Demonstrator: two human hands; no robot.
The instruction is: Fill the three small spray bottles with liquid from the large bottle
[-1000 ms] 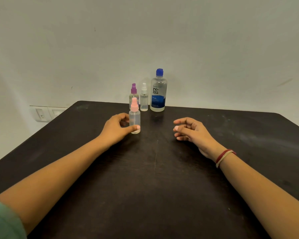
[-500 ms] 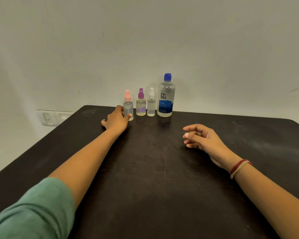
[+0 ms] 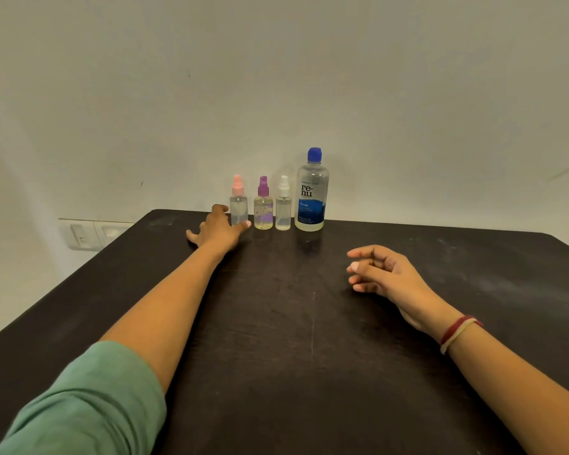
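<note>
Four bottles stand in a row at the table's far edge against the wall. From left: a pink-capped spray bottle [image 3: 238, 205], a purple-capped spray bottle [image 3: 263, 211], a white-capped spray bottle [image 3: 283, 210], and the large clear bottle [image 3: 311, 198] with a blue cap and blue label. My left hand [image 3: 217, 229] reaches far forward and holds the pink-capped bottle low down, thumb across its base and a finger at its left side. My right hand [image 3: 380, 270] rests on the table at the right, fingers loosely curled, holding nothing.
The dark table [image 3: 293, 339] fills the lower view; its far edge meets a pale wall. A white wall socket plate [image 3: 89, 234] sits beyond the table's left edge. A red and white bangle [image 3: 457, 333] is on my right wrist.
My left hand carried the pink-capped bottle from mid-table back to the row, setting it left of the purple-capped one. My right hand stayed where it was.
</note>
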